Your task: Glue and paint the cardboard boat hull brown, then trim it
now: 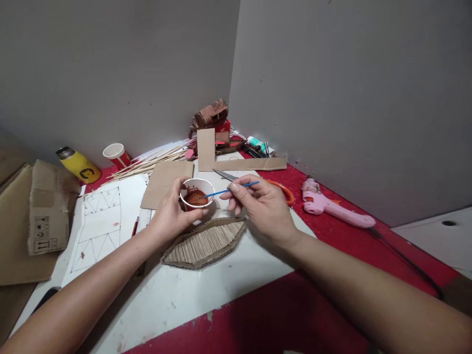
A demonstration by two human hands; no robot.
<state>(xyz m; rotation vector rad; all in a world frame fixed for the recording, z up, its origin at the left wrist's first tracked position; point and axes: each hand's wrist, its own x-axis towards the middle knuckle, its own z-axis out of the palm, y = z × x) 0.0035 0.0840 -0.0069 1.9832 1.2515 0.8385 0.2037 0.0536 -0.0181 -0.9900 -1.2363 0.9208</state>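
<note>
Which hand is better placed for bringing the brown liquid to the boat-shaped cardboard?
Probably the right hand: it holds the blue stick, close to the boat-shaped cardboard; the left hand is busy holding the cup.

Cup (207, 186): white, brown-smeared inside
Stick (217, 193): blue
Glue gun (324, 204): pink
Bottle (78, 165): yellow, black print
Scissor handle (290, 193): orange
Tabletop (258, 314): red

Paper cup (207, 187), smooth white lining, containing wet-looking brown paint (195, 197). Brush (217, 192), slim blue handle, apparently plastic. Boat-shaped piece (204, 242), rough corrugated cardboard edge, ribbed wood-like strips within. Scissors (224, 175), grey metal blade, smooth orange plastic grip. Glue gun (341, 210), smooth pink plastic. Thin sticks (155, 161), bare matt wood. Carton (47, 206), matt brown cardboard, worn edges. Drawing sheet (101, 216), smooth white paper. Bottle (79, 164), smooth yellow body, dark lid.
</note>
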